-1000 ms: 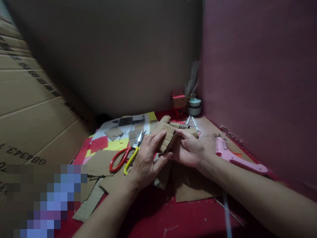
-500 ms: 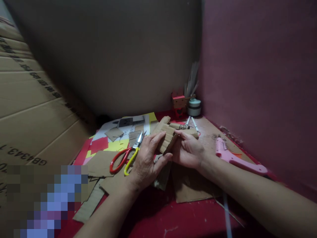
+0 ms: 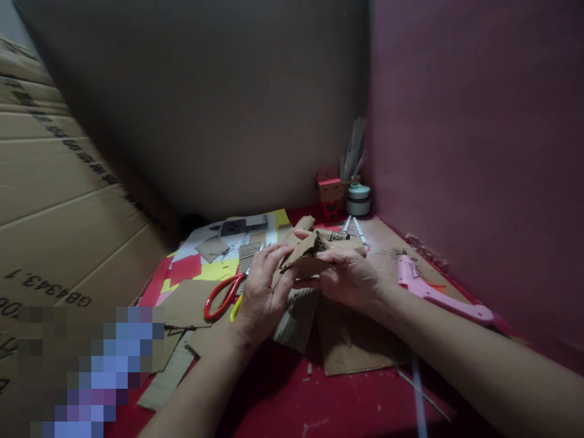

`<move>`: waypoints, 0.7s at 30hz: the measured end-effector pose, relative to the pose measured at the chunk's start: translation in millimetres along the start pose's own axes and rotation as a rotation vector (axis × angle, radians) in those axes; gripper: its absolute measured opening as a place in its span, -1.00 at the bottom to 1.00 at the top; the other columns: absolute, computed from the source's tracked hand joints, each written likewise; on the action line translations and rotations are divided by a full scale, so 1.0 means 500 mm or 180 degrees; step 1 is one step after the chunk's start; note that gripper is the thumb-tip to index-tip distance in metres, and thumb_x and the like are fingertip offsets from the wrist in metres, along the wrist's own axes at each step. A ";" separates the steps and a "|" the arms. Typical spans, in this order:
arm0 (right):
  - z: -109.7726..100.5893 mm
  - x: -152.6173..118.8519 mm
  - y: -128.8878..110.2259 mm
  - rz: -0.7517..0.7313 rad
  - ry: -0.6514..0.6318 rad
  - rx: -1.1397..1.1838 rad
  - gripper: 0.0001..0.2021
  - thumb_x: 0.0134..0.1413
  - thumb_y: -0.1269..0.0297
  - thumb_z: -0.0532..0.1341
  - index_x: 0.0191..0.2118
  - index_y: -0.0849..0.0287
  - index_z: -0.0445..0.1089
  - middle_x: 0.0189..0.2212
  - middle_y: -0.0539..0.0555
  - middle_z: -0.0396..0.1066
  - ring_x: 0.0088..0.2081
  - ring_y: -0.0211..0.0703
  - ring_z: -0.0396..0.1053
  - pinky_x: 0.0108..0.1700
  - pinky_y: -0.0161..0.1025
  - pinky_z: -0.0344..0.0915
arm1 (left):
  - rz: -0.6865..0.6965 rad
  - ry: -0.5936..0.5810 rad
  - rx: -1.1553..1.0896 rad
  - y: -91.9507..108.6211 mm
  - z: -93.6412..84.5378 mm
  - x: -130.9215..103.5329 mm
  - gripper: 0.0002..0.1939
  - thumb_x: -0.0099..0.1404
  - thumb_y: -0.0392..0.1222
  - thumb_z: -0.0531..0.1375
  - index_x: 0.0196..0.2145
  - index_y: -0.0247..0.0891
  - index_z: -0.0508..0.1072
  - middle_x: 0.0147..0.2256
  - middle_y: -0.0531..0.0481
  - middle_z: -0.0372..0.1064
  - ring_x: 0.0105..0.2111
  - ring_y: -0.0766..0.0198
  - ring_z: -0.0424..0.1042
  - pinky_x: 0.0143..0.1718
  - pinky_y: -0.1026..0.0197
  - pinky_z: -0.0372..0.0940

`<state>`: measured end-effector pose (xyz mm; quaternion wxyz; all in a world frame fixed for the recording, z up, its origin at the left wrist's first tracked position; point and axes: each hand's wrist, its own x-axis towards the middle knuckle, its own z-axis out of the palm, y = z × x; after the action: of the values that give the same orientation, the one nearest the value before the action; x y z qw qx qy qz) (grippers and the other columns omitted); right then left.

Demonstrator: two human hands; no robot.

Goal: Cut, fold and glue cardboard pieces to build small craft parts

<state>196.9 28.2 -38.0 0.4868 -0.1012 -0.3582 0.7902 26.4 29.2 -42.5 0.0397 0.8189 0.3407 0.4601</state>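
Note:
Between my two hands is a small folded piece of cardboard (image 3: 301, 254), raised above the table, with a dark torn edge along its ridge. My left hand (image 3: 267, 289) grips its left side with the fingers over it and the thumb below. On the other side my right hand (image 3: 349, 274) pinches it, fingers partly behind the piece. Scissors (image 3: 223, 298) with one red and one yellow handle lie beside my left hand, partly covered by it. Under my hands are a strip of corrugated cardboard (image 3: 296, 319) and a larger flat cardboard sheet (image 3: 360, 340).
A pink glue gun (image 3: 444, 298) lies at the right. At the back stand a small cardboard figure (image 3: 329, 191) and a pale green pot (image 3: 358, 199). Coloured paper (image 3: 186, 267) and cardboard scraps (image 3: 191, 298) spread at the left, beside a big carton (image 3: 59, 201).
The cardboard piece has been turned in my hands, so its folded ridge and dark edge now face up. My left hand has shifted slightly left and covers more of the scissors.

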 end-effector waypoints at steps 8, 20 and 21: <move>-0.005 0.000 0.005 0.0092 -0.0031 -0.0407 -0.68 -0.03 0.42 0.16 -0.09 0.15 0.30 -0.30 0.07 0.45 -0.36 -0.12 0.43 -0.20 -0.04 0.32 | -0.1449 0.0096 -0.1511 0.008 -0.008 0.015 -0.68 0.25 -0.10 0.09 -0.07 -0.25 0.34 -0.22 -0.06 0.39 -0.23 0.21 0.37 -0.18 0.21 0.25; 0.001 0.006 0.019 -0.0468 0.0301 -0.1723 -0.72 -0.15 0.40 0.29 -0.21 0.16 0.38 -0.33 0.02 0.45 -0.28 -0.16 0.40 -0.12 -0.11 0.29 | -0.1895 0.0195 -0.1740 0.011 -0.014 0.019 -0.73 0.18 -0.11 0.18 -0.59 -0.30 0.38 -0.61 0.10 0.23 -0.55 0.41 0.17 -0.52 0.38 0.09; 0.000 0.006 0.020 -0.0541 0.0257 -0.1900 -0.70 -0.17 0.41 0.29 -0.20 0.16 0.38 -0.31 0.01 0.45 -0.27 -0.16 0.40 -0.12 -0.11 0.29 | -0.1904 0.0254 -0.1693 0.013 -0.015 0.019 -0.73 0.18 -0.12 0.17 -0.60 -0.30 0.37 -0.63 0.11 0.21 -0.56 0.42 0.15 -0.53 0.38 0.07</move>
<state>188.3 27.9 -44.2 0.5138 -0.2406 -0.5620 0.6019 27.4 28.0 -28.9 0.3692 0.6263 0.4342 0.5318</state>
